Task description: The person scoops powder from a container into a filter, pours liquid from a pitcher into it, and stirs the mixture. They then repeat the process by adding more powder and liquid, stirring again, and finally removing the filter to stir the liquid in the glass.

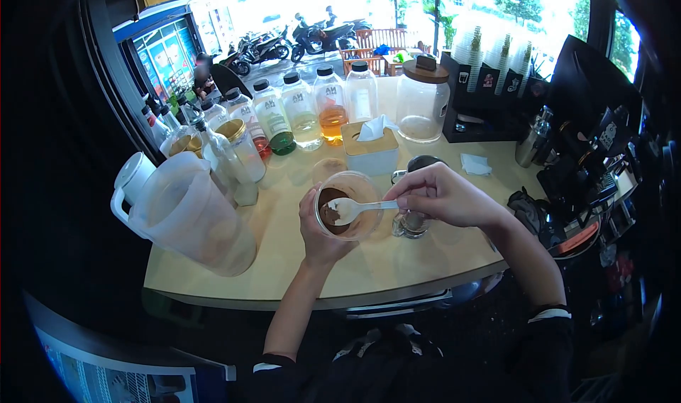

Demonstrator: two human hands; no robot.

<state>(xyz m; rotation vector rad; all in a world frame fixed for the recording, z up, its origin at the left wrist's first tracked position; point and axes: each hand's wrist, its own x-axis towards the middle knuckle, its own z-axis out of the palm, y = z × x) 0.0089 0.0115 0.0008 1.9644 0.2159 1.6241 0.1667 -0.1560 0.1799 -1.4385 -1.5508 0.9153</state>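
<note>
My left hand (320, 234) is wrapped around a clear plastic tub (366, 225), tilted so that its mouth faces me. Brown powder (328, 199) lies inside it, and some clings to the wall. Between thumb and fingers, my right hand (445, 196) pinches the handle of a white spoon (374, 206). The spoon's bowl is inside the tub, over the powder, with a little brown on it. Just beyond and below my right hand stands a glass mug (411, 227), partly hidden by that hand.
A large translucent pitcher (190, 215) stands at the left. Several labelled bottles (306, 116) line the back, beside a tissue box (371, 153) and a wooden-lidded jar (423, 105). Stacked cups (496, 55) are in a black holder at the right, near a metal shaker (533, 139).
</note>
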